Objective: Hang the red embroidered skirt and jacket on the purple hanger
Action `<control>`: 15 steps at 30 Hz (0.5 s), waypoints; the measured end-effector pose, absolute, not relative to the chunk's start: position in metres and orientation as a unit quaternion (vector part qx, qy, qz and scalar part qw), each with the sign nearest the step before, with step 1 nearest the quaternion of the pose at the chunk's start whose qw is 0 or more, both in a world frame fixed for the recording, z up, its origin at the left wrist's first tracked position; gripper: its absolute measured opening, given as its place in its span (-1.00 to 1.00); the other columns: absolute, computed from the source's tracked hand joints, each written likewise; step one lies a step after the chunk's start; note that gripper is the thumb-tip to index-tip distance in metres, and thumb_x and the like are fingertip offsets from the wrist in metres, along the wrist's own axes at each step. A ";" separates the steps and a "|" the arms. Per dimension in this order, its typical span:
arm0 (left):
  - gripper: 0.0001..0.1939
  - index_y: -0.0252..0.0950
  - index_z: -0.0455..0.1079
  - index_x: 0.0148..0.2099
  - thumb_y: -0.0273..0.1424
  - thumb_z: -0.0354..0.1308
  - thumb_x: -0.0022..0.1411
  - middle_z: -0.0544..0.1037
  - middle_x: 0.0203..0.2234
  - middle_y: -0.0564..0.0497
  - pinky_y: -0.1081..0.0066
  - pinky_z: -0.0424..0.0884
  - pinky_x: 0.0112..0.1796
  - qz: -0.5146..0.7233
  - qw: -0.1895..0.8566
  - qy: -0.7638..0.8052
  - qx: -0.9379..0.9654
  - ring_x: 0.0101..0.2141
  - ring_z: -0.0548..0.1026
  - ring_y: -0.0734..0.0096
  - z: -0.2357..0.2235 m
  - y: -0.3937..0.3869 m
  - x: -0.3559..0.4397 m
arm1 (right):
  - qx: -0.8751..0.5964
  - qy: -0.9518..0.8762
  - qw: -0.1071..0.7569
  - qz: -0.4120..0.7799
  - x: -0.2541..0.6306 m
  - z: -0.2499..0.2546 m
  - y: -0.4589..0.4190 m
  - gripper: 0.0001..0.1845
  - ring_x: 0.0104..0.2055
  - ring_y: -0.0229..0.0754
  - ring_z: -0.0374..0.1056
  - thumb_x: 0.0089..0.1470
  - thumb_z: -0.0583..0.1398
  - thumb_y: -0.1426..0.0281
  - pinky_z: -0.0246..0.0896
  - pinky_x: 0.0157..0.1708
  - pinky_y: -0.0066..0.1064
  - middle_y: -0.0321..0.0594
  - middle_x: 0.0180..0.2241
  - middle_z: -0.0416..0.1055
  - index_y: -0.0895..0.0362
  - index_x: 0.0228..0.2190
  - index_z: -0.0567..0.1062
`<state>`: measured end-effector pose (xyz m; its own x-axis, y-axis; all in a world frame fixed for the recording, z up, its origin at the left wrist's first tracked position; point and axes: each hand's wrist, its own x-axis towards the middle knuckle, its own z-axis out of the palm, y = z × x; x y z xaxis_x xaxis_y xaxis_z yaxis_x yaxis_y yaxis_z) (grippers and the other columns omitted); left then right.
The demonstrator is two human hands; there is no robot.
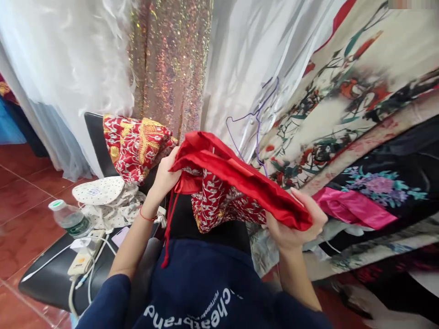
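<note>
The person's left hand and right hand are well apart, each clamped on one end of the shiny red satin top edge of a red garment with silver-and-gold patterning. It's held up above the lap, middle of the scene, with a thin red drawstring dangling off the left side. Over left, there's another red-and-gold patterned cloth, plus a clear plastic bottle with a white cap and an off-white power strip on a black padded seat. A purple wire hanger hangs on the far side.

The navy shirt (short-sleeved) bears white lettering.
</note>
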<state>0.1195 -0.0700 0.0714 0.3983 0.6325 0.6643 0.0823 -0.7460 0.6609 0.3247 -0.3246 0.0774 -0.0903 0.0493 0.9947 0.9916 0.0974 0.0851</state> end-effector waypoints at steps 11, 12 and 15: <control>-0.64 -0.31 0.47 -0.05 -0.18 0.05 0.27 0.60 -0.36 -0.03 0.40 0.42 -0.27 0.367 0.320 0.168 0.857 -0.36 0.52 0.29 0.055 -0.074 0.166 | -0.555 -0.706 0.228 -0.376 0.358 0.089 -0.399 -0.34 -0.21 -0.09 0.55 0.21 0.16 0.56 0.51 -0.25 -0.24 -0.13 -0.19 0.59 -0.23 0.23 0.35; -0.65 -0.30 0.47 -0.10 -0.16 0.03 0.30 0.57 -0.41 0.00 0.43 0.40 -0.30 0.387 0.314 0.164 0.852 -0.40 0.49 0.34 0.061 -0.079 0.167 | -0.573 -0.684 0.244 -0.381 0.361 0.090 -0.406 -0.30 -0.21 -0.06 0.56 0.21 0.17 0.53 0.51 -0.26 -0.21 -0.12 -0.17 0.60 -0.23 0.29 0.29; -0.67 -0.28 0.44 -0.16 -0.13 0.02 0.34 0.44 -0.52 0.08 0.50 0.33 -0.42 0.469 0.280 0.152 0.823 -0.50 0.37 0.49 0.088 -0.096 0.167 | -0.595 -0.564 0.309 -0.483 0.376 0.101 -0.423 -0.25 -0.34 0.00 0.55 0.14 0.26 0.43 0.47 -0.39 -0.15 -0.16 -0.24 0.61 -0.36 0.28 0.29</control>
